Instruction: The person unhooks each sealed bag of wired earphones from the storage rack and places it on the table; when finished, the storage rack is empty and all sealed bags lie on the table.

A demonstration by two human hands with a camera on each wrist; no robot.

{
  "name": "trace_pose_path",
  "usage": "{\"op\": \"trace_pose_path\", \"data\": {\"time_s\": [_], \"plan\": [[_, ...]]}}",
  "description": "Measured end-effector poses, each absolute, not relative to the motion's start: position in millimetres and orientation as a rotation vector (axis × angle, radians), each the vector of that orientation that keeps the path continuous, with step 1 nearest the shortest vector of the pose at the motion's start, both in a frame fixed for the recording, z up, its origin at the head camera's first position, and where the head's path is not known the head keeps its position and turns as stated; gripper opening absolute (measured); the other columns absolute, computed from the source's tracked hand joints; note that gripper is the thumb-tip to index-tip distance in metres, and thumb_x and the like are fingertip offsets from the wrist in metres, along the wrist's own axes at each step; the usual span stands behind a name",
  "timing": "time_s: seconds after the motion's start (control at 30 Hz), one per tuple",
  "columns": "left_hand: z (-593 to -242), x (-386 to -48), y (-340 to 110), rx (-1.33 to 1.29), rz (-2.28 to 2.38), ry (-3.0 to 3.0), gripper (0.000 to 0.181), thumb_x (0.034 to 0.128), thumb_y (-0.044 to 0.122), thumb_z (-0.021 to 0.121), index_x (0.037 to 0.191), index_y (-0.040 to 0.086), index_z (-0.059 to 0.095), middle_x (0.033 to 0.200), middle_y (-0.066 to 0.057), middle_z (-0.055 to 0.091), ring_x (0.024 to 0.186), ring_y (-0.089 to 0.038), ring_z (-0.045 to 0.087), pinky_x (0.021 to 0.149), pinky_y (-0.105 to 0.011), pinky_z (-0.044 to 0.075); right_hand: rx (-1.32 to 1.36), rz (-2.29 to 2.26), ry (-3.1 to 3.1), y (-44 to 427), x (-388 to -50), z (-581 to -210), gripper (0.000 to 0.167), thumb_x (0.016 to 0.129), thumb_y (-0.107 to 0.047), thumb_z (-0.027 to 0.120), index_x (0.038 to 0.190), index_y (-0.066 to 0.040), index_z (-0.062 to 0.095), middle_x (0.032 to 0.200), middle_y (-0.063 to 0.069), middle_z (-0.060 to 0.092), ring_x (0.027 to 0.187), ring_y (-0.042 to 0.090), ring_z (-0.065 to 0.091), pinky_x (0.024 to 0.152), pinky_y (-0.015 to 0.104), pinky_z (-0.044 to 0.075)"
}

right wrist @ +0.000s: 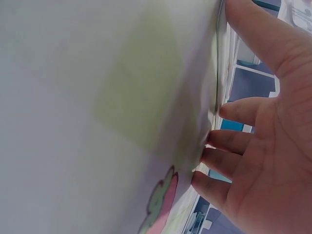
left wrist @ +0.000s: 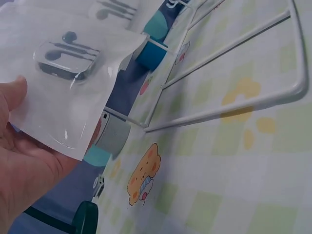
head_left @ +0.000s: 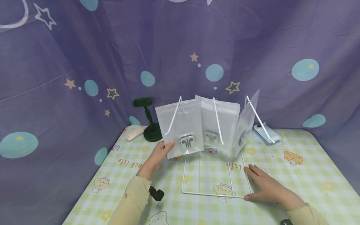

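A white wire rack [head_left: 206, 194] stands on the table, its arms sticking up and forward. Hanging on the left arm is a clear zip bag [head_left: 174, 118] with earphones [head_left: 187, 142] in a small case inside. My left hand [head_left: 157, 154] pinches its lower left corner, thumb in front and fingers behind, as the left wrist view confirms with the bag [left wrist: 73, 107] up close. The middle arm carries another earphone bag [head_left: 222, 125], and a third bag [head_left: 247, 115] hangs edge-on at the right. With fingers extended, my right hand [head_left: 265, 187] rests at the rack base's front right corner.
Behind the left hand stand a dark green phone stand [head_left: 152, 132] and a pale pink computer mouse [head_left: 135, 133]. A light blue flat object [head_left: 267, 133] lies behind the right arm of the rack. A patterned purple curtain [head_left: 168, 37] hangs beyond the checked tablecloth [head_left: 298, 184].
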State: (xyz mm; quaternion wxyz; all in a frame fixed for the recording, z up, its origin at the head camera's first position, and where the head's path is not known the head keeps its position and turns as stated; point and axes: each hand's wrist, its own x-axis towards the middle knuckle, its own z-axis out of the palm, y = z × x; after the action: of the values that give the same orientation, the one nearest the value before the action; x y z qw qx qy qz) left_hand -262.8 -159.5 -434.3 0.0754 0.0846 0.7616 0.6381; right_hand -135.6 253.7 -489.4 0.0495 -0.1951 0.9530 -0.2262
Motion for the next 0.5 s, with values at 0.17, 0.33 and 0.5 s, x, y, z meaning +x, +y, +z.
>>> {"op": "trace_pose_path", "data": {"time_s": [0.17, 0.33, 0.5], "plan": [[-433.4, -252.6, -159.6, 0.286, 1.945, 2.25, 0.038, 0.1034, 0.023, 0.049, 0.118, -0.011, 0.057, 0.1, -0.019, 0.07, 0.078, -0.016, 0.067, 0.071, -0.028, 0.055, -0.595, -0.694, 2.904, 253.3, -134.9, -489.3, 0.112, 0.069, -0.068, 0.074, 0.145, 0.005, 0.038, 0.148, 0.034, 0.031, 0.135, 0.054, 0.028, 0.103, 0.064, 0.034], [-430.6, -241.5, -159.8, 0.276, 1.904, 2.388, 0.035, 0.1023, 0.021, 0.051, 0.116, -0.008, 0.061, 0.1, -0.016, 0.07, 0.08, -0.012, 0.065, 0.074, -0.025, 0.053, -0.603, -0.704, 2.904, 253.2, -134.5, -489.3, 0.111, 0.069, -0.067, 0.074, 0.145, 0.005, 0.039, 0.148, 0.034, 0.031, 0.135, 0.054, 0.028, 0.102, 0.065, 0.034], [-429.5, -228.7, -162.9, 0.292, 1.917, 2.425, 0.033, 0.102, 0.02, 0.052, 0.119, -0.006, 0.062, 0.11, -0.017, 0.069, 0.09, -0.017, 0.065, 0.083, -0.029, 0.051, -0.599, -0.699, 2.906, 253.6, -134.5, -489.9, 0.111, 0.069, -0.068, 0.074, 0.146, 0.004, 0.038, 0.149, 0.033, 0.031, 0.136, 0.053, 0.027, 0.103, 0.064, 0.034]]}}
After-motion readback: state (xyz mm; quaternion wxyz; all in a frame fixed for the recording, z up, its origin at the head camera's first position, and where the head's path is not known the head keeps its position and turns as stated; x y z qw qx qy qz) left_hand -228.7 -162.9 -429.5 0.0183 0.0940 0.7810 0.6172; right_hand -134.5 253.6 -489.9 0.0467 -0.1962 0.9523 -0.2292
